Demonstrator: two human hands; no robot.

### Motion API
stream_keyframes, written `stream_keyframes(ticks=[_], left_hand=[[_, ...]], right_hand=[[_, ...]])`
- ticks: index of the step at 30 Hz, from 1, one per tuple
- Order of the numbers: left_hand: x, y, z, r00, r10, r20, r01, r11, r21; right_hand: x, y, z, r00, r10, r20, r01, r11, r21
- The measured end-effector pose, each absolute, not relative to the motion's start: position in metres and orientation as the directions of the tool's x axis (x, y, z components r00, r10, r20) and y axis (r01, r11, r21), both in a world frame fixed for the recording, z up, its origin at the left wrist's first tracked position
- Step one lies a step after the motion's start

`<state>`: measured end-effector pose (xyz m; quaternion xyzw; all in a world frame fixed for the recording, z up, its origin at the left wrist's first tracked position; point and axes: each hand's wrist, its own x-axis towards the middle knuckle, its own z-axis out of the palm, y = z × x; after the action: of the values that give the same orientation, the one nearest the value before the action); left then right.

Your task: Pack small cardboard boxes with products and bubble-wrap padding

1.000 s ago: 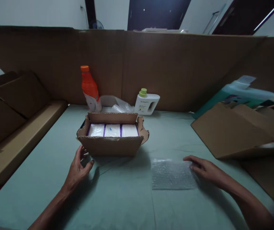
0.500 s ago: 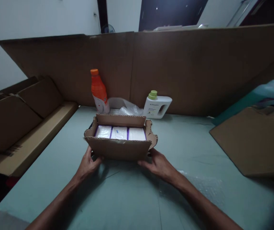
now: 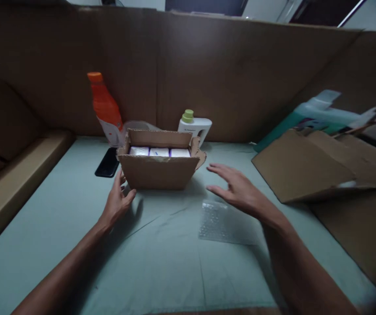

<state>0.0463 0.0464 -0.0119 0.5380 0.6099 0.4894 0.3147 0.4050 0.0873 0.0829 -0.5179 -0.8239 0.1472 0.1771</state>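
Observation:
An open cardboard box (image 3: 158,173) rests on the green cloth, with white, purple-edged packs (image 3: 159,152) in a row inside it. At its left front corner is my left hand (image 3: 117,199), fingers apart; whether the fingertips touch the box I cannot tell. My right hand (image 3: 235,186) is spread open in the air to the right of the box, apart from it. Beneath the right hand lies a sheet of bubble wrap (image 3: 223,223). A black smartphone (image 3: 107,163) lies just left of the box.
Behind the box stand an orange bottle (image 3: 105,109) and a white bottle with a green cap (image 3: 196,124). Cardboard panels (image 3: 207,74) wall off the back. On the right, a torn carton (image 3: 299,162) lies before a teal jug (image 3: 306,116); a long carton (image 3: 26,179) edges the left.
My right hand has let go of the box and moved right. The box now sits farther back on the cloth, and the smartphone beside it has come into view. The camera view has shifted.

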Motion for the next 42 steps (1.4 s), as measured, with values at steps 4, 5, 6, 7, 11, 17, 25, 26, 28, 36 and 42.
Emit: stream_keyframes(ticks=[4, 5, 6, 7, 11, 17, 25, 26, 28, 36, 42], left_hand=[[0.053, -0.016, -0.015, -0.254, 0.951, 0.177, 0.511, -0.023, 0.859], [0.060, -0.029, -0.016, -0.193, 0.960, 0.202, 0.529, -0.071, 0.845], [0.070, -0.040, -0.015, -0.108, 0.971, 0.212, 0.527, -0.125, 0.841], [0.081, -0.047, -0.014, -0.014, 0.980, 0.198, 0.503, -0.164, 0.848], [0.117, -0.051, 0.004, 0.188, 0.982, 0.034, 0.335, -0.097, 0.937], [0.084, -0.050, 0.010, -0.113, 0.994, -0.001, 0.078, 0.010, 0.997], [0.054, -0.097, -0.016, -0.252, 0.956, 0.148, 0.565, 0.021, 0.825], [0.060, -0.097, -0.019, -0.215, 0.957, 0.195, 0.650, -0.009, 0.760], [0.073, -0.094, -0.025, -0.155, 0.959, 0.236, 0.781, -0.028, 0.624], [0.076, -0.091, -0.011, 0.172, 0.792, 0.586, 0.722, -0.506, 0.471], [0.057, -0.125, 0.014, 0.516, 0.767, 0.381, 0.424, -0.615, 0.664]], right_hand=[[0.476, 0.051, 0.081, -0.437, 0.900, -0.007, 0.855, 0.413, -0.314], [0.484, 0.044, 0.075, -0.443, 0.896, -0.040, 0.855, 0.408, -0.320], [0.485, 0.038, 0.070, -0.455, 0.890, -0.042, 0.847, 0.418, -0.329], [0.481, 0.032, 0.067, -0.474, 0.880, -0.006, 0.830, 0.445, -0.335], [0.424, 0.007, 0.071, -0.509, 0.741, 0.437, 0.736, 0.638, -0.225], [0.354, -0.047, 0.047, -0.687, 0.560, 0.462, 0.583, 0.805, -0.109], [0.384, -0.030, 0.014, -0.488, 0.803, 0.342, 0.684, 0.595, -0.422], [0.381, -0.020, 0.011, -0.452, 0.835, 0.314, 0.720, 0.549, -0.424], [0.369, -0.002, 0.002, -0.403, 0.877, 0.262, 0.777, 0.480, -0.408], [0.362, -0.008, 0.002, -0.427, 0.833, 0.353, 0.695, 0.552, -0.462], [0.396, -0.055, 0.044, -0.557, 0.800, 0.224, 0.607, 0.576, -0.547]])
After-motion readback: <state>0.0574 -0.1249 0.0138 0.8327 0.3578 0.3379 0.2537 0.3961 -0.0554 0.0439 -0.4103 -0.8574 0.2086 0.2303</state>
